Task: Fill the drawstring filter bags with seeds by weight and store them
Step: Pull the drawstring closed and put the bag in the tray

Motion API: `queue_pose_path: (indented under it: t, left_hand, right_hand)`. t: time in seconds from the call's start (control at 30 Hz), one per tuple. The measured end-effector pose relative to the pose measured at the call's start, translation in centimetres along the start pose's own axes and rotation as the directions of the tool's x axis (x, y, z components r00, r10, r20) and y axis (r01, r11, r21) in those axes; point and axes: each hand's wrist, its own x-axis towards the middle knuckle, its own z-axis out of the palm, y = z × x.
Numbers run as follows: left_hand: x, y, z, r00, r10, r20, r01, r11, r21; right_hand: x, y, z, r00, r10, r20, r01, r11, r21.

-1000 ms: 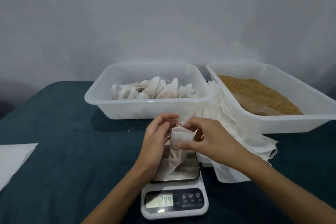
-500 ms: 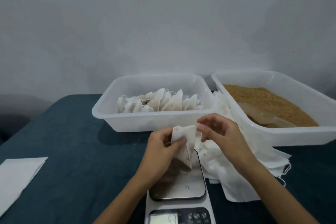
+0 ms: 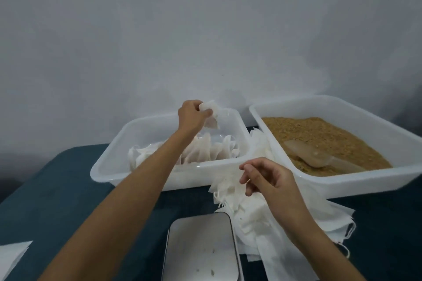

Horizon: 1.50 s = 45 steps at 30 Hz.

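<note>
Head view of the work table. The scale is cut off by the lower edge: only its steel platform shows, bearing a few stray seeds, and the display is out of frame. A white sheet at lower left is likewise cropped. The left forearm crosses in front of the left bin and hides part of the filled bags standing inside it. In the right bin a translucent scoop lies half buried in the brown seeds, its outline hard to trace.

The left hand is extended forward and raised above the far part of the left bin; its fingers and thumb pinch the top of a filter bag, which hangs below the grip, clear of the bags underneath. Whether its drawstring is pulled tight cannot be told.

The right hand is held above the pile of empty bags lying between the scale and the right bin. Its fingers are loosely curled, thumb and forefinger close together; a thin white thread seems to lie at the fingertips, but whether it is actually pinched cannot be made out.
</note>
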Motion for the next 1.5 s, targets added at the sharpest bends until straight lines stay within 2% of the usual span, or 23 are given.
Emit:
queue_pose_path:
  t: [0.07, 0.13, 0.33, 0.4, 0.47, 0.53, 0.6, 0.7, 0.77, 0.87, 0.97, 1.07, 1.3, 1.5]
  left_hand:
    - [1.9, -0.6, 2.6, 0.997, -0.015, 0.072, 0.0, 0.978, 0.207]
    - [3.4, -1.5, 4.8, 0.986, -0.082, 0.147, 0.027, 0.939, 0.342]
    - [5.1, -2.7, 8.6, 0.925, -0.239, 0.297, 0.033, 0.826, 0.562]
    - [4.8, -2.6, 9.1, 0.903, -0.268, 0.336, 0.039, 0.83, 0.557]
    - [4.5, -2.1, 9.0, 0.918, -0.221, 0.33, 0.022, 0.858, 0.514]
    - [3.7, -0.9, 8.2, 0.952, -0.109, 0.286, -0.042, 0.88, 0.474]
    - [1.9, 0.8, 6.7, 0.978, 0.063, 0.197, -0.14, 0.903, 0.406]
    - [-3.9, 3.1, 3.4, 0.944, 0.324, 0.061, -0.329, 0.912, 0.244]
    - [-8.9, 3.4, 1.0, 0.92, 0.379, 0.098, -0.391, 0.897, 0.203]
    - [-15.3, 1.9, -1.4, 0.908, 0.291, 0.301, -0.385, 0.865, 0.323]
    - [-18.3, -0.1, -1.0, 0.886, 0.123, 0.447, -0.381, 0.742, 0.552]
    - [-18.8, -1.2, 0.5, 0.919, 0.062, 0.389, -0.33, 0.661, 0.674]
    - [-19.0, -1.6, 2.7, 0.953, 0.1, 0.285, -0.262, 0.745, 0.614]
    - [-19.1, -1.3, 1.3, 0.97, 0.147, 0.195, -0.222, 0.861, 0.457]
  right_hand:
    - [0.2, 0.2, -0.2, 1.0, 0.001, -0.013, 0.0, 1.0, 0.027]
    - [0.4, 0.4, -0.4, 1.0, -0.004, -0.029, 0.006, 0.999, 0.054]
    - [1.2, -0.2, -1.8, 0.994, -0.018, -0.109, 0.037, 0.985, 0.167]
    - [1.2, -0.6, -2.2, 0.992, -0.026, -0.122, 0.048, 0.982, 0.181]
    - [1.1, -0.9, -2.3, 0.991, -0.037, -0.131, 0.061, 0.982, 0.18]
    - [1.1, -1.1, -2.4, 0.989, -0.045, -0.144, 0.07, 0.983, 0.172]
    - [1.1, -1.3, -2.6, 0.985, -0.046, -0.167, 0.074, 0.984, 0.163]
    - [1.0, -1.7, -2.8, 0.978, -0.042, -0.204, 0.073, 0.986, 0.147]
    - [0.8, -1.9, -3.0, 0.974, -0.048, -0.221, 0.08, 0.987, 0.141]
    - [0.7, -2.1, -2.9, 0.971, -0.059, -0.234, 0.092, 0.987, 0.132]
    - [0.7, -1.9, -2.6, 0.972, -0.067, -0.226, 0.094, 0.99, 0.108]
    - [0.7, -1.5, -2.2, 0.975, -0.088, -0.206, 0.107, 0.991, 0.08]
    - [0.8, -0.4, -2.2, 0.976, -0.093, -0.199, 0.104, 0.993, 0.047]
    - [0.9, 0.0, -2.0, 0.98, -0.111, -0.166, 0.118, 0.993, 0.028]
